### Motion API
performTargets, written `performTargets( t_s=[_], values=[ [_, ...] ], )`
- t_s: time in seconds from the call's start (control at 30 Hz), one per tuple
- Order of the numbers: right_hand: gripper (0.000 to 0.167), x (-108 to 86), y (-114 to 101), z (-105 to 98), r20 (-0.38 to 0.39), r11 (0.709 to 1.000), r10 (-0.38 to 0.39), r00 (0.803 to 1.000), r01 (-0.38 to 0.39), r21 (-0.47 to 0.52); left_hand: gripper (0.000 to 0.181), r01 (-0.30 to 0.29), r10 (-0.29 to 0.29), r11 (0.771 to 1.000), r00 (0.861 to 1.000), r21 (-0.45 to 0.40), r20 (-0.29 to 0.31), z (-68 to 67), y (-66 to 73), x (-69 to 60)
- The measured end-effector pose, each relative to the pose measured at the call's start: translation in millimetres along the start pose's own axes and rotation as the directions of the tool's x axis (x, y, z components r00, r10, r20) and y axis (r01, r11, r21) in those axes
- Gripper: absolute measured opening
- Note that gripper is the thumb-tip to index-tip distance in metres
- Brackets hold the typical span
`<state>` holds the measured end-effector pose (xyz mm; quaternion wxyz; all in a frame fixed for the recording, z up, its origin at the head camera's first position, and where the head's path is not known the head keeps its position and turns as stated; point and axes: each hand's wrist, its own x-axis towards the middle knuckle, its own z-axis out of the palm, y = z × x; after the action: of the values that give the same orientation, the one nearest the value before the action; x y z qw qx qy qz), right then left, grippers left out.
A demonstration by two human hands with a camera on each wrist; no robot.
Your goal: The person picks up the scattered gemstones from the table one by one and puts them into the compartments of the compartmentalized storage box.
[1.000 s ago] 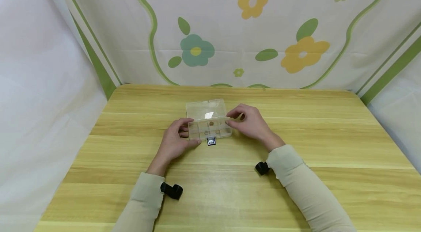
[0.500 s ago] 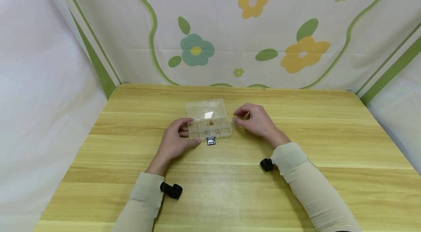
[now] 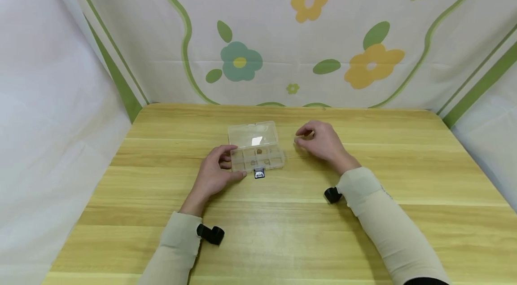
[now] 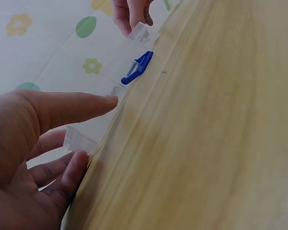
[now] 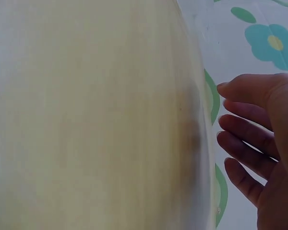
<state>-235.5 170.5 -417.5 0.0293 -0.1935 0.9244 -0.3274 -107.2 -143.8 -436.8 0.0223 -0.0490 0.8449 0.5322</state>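
Observation:
A clear compartment box (image 3: 238,154) lies on the table with its lid (image 3: 245,133) raised at the back and small brownish pieces (image 3: 259,151) in several compartments. Its latch (image 3: 259,173), blue (image 4: 138,68) in the left wrist view, hangs at the front edge. My left hand (image 3: 212,175) grips the box's left end, thumb at the front and fingers at the side and back. To the right of the box, apart from it, my right hand (image 3: 322,142) hovers with fingers loosely bent. In the right wrist view no object shows between that hand's (image 5: 273,120) fingertips.
The wooden table (image 3: 258,235) stretches out around the box to both sides and toward me. Behind it hangs a white cloth (image 3: 274,20) with flowers and green lines, and more white cloth (image 3: 52,119) hangs at the sides.
My right hand has moved away from the box's right edge, to the right and slightly back. The left hand and the box have stayed in place.

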Motion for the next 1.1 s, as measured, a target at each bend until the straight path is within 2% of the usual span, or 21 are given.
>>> performTargets(
  t_s=[0.33, 0.7, 0.87, 1.1],
  values=[
    [0.023, 5.7, 14, -11, -0.059, 0.999, 0.040, 0.997, -0.041, -0.008, 0.075, -0.008, 0.008, 1.000, 1.000, -0.002, 0.006, 3.0, 1.1, -0.5],
    [0.019, 10.7, 22, -11, -0.099, 0.998, 0.034, 0.994, -0.039, -0.052, 0.075, 0.000, 0.000, 1.000, 1.000, -0.002, 0.008, 2.0, -0.2, 0.2],
    [0.021, 11.9, 25, -11, -0.109, 0.994, 0.058, 0.992, -0.067, -0.083, 0.075, 0.007, -0.007, 1.000, 1.000, -0.005, 0.012, 2.3, -2.5, -0.4],
    [0.024, 13.6, 28, -15, -0.133, 0.993, 0.061, 0.989, -0.073, -0.093, 0.075, -0.008, 0.008, 1.000, 1.000, -0.004, 0.006, 0.5, -1.3, 0.3]
  ],
)
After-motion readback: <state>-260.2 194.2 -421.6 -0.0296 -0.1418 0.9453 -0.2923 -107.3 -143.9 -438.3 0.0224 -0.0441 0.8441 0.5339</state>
